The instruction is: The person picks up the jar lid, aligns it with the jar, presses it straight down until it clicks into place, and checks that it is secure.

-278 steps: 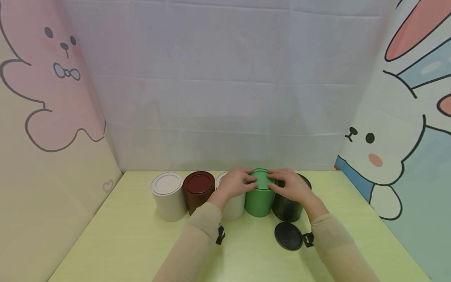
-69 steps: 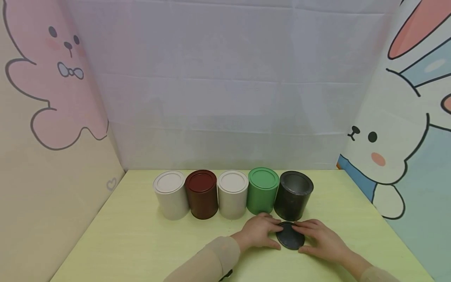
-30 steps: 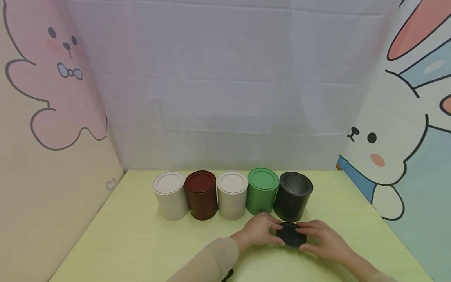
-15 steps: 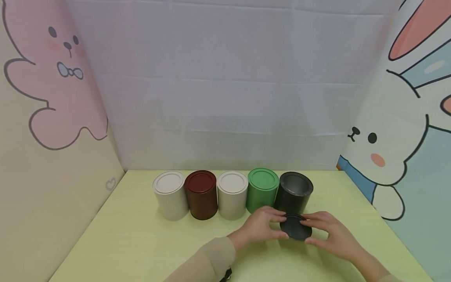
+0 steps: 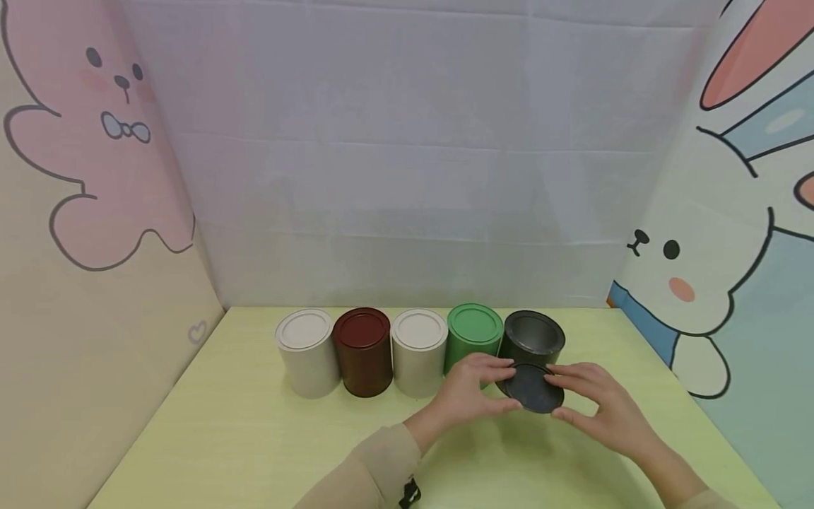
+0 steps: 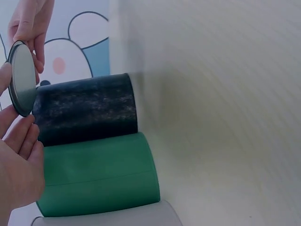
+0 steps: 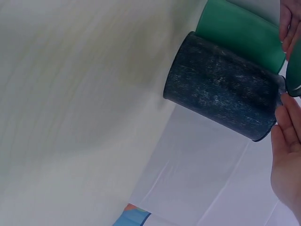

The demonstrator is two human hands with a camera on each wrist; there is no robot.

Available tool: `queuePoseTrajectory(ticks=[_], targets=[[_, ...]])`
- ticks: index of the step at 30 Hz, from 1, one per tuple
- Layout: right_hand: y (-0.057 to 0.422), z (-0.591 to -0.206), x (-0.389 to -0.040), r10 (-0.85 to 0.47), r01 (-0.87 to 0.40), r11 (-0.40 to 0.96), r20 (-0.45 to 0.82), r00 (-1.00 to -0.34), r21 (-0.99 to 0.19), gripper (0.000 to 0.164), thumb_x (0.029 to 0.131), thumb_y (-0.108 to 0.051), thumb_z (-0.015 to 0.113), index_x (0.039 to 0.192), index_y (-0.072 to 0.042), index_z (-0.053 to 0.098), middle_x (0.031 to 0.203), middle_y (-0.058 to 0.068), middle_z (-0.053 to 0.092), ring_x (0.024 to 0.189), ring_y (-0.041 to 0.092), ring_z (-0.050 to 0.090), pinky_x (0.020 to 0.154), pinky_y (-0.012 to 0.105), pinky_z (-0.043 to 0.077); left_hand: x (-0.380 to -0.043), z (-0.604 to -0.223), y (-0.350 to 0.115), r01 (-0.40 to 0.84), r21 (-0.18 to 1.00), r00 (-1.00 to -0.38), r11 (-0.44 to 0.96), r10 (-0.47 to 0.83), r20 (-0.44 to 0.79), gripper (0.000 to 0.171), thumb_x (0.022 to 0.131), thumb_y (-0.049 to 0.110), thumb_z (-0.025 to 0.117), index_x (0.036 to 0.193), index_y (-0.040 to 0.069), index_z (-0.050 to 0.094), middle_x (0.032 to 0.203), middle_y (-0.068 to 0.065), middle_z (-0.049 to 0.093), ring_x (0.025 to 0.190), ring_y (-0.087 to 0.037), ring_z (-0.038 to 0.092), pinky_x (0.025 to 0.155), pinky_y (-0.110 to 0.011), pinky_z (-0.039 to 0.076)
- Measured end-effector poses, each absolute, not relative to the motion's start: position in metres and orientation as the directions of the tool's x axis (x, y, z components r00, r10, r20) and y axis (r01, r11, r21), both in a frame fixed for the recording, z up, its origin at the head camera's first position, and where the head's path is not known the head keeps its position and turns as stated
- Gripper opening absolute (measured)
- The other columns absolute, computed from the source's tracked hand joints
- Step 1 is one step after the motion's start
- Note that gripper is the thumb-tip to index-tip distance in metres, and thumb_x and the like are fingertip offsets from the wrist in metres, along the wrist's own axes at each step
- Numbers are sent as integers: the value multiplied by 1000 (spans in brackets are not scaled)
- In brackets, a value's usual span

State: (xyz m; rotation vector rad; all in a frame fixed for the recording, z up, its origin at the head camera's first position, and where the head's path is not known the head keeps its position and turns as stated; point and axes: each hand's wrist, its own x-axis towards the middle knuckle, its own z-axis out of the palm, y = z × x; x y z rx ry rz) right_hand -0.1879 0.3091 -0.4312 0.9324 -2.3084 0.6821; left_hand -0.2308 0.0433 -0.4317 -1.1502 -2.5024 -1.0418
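Observation:
Between both hands a round black lid [image 5: 535, 389] is held off the table, just in front of the topless black can [image 5: 533, 337], whose lower part it hides in the head view. My left hand [image 5: 467, 390] pinches the lid's left edge between thumb and fingers. On the opposite edge my right hand [image 5: 600, 403] grips it the same way. In the left wrist view the lid [image 6: 22, 79] stands at the level of the black can's rim. A green can [image 5: 474, 332] with its lid on stands beside the black one, partly behind my left hand.
Leftward in the same row stand a white can [image 5: 420, 360], a dark red can [image 5: 363, 357] and another white can [image 5: 308, 360], all lidded. A white cloth wall [image 5: 407, 177] rises behind the pale yellow-green table [image 5: 254, 452].
Earlier both hands were at the green can's lid, then at the black lid lying on the table. They have since raised the black lid and moved it toward the black can.

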Motion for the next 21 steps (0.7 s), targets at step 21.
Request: queuePoseTrajectory(ticks=[21], targets=[[299,-423,-204,-335,-743,621,773,-538,-249,61,91,-53,64,124,-2,68,126,8,65,115,16,51,104,15,29,-241,-416,53,765,408,-635,498,480,605,56,81,37,83,129,12,68,135,2,61,127,-19,54,107,-27,39]])
